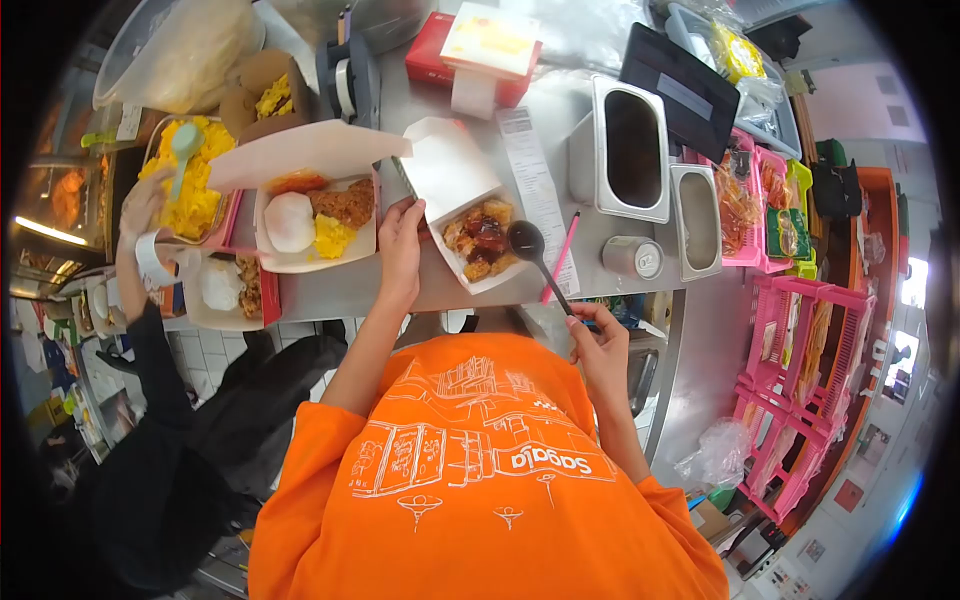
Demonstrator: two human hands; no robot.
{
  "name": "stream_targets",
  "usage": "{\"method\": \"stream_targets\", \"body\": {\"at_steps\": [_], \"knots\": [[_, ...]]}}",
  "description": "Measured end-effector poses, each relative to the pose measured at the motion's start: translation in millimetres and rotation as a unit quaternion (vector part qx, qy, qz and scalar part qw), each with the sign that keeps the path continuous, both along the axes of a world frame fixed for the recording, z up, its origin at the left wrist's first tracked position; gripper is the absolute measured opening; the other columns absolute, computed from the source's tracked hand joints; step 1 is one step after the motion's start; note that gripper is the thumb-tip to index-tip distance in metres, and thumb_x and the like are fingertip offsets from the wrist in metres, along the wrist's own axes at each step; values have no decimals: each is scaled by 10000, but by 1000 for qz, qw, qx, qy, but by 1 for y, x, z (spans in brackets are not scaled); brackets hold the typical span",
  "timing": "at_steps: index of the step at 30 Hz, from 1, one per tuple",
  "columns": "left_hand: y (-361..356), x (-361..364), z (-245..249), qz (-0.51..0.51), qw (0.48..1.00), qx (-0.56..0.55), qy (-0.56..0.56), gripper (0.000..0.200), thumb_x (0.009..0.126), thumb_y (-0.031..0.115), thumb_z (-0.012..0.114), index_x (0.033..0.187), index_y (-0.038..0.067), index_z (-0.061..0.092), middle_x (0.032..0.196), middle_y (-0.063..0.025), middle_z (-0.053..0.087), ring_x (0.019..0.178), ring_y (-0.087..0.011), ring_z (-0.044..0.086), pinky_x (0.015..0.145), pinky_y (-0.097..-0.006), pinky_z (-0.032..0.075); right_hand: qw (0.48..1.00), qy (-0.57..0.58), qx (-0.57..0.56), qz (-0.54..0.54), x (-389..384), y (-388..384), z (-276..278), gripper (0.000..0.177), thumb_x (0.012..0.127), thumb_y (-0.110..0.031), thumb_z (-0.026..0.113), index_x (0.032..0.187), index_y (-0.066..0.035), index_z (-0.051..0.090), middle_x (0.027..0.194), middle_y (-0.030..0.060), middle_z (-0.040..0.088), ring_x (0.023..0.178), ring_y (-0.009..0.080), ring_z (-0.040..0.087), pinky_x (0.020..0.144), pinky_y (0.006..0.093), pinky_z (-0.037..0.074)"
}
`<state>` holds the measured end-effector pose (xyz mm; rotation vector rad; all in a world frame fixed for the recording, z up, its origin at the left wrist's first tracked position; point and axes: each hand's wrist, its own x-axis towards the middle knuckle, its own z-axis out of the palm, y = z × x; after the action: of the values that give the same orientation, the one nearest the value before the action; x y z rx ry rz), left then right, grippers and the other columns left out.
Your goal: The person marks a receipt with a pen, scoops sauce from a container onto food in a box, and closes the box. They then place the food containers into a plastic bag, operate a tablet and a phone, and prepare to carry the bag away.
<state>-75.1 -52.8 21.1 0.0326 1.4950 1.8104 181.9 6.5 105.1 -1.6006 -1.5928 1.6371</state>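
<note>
My right hand point(600, 345) is closed on the handle of a black ladle point(526, 240). The ladle's bowl is at the right edge of an open white food box point(445, 165), beside chicken pieces point(480, 238) topped with dark sauce. At the box's left side is my left hand point(402, 245), its fingers bent at the box edge; whether they grip it is unclear. Further left, another open box point(365, 225) holds rice point(289, 222), fried chicken point(343, 204) and yellow egg. A pink pen point(566, 245) lies on a long paper receipt point(535, 165) right of my box.
Deep metal container point(600, 165), narrower metal container point(697, 220), silver can point(633, 257) and black tablet point(680, 90) stand to the right. Pink baskets point(800, 370) are beyond. At left, a co-worker's hand point(145, 205) is near a tray of yellow food point(205, 170).
</note>
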Motion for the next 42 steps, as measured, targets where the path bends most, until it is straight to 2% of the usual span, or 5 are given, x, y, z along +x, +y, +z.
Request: {"method": "stream_targets", "body": {"at_steps": [9, 15, 21, 27, 42], "knots": [[-5, -1, -13, -14, 1000, 1, -1, 320, 941, 244, 512, 1139, -6, 544, 979, -43, 601, 880, -112, 563, 779, -264, 438, 936, 240, -250, -64, 23, 49, 76, 140, 855, -16, 581, 994, 6, 580, 612, -29, 462, 421, 38, 321, 429, 223, 332], [-5, -3, -16, -17, 999, -27, 2, 324, 935, 278, 516, 1124, 15, 544, 952, -18, 580, 850, -102, 539, 767, -258, 421, 996, 49, 56, -42, 23, 116, 97, 174, 868, -49, 584, 1028, 15, 611, 755, 38, 595, 482, 71, 470, 467, 236, 414], [-2, 0, -9, 11, 999, -49, 8, 311, 931, 263, 520, 1121, 17, 545, 980, -24, 584, 879, -106, 542, 781, -261, 427, 898, -152, 400, 101, -17, 196, 58, 223, 867, -159, 610, 1010, 12, 631, 862, 131, 661, 736, 212, 643, 651, 337, 494], [2, 4, -11, 14, 998, -46, 48, 310, 930, 275, 513, 1128, 41, 553, 1023, -28, 596, 941, -109, 551, 826, -271, 422, 979, 89, 81, 167, -48, 238, 0, 301, 759, -51, 557, 1039, 48, 609, 887, 73, 645, 801, 120, 570, 737, 266, 460], [2, 16, -3, 82, 996, -41, 9, 305, 909, 128, 541, 1151, -54, 508, 1078, -104, 595, 1003, -137, 548, 900, -252, 405, 950, 243, 125, 148, -289, 401, 63, 225, 770, -35, 577, 989, 13, 592, 852, 48, 584, 785, 134, 545, 704, 271, 450]]}}
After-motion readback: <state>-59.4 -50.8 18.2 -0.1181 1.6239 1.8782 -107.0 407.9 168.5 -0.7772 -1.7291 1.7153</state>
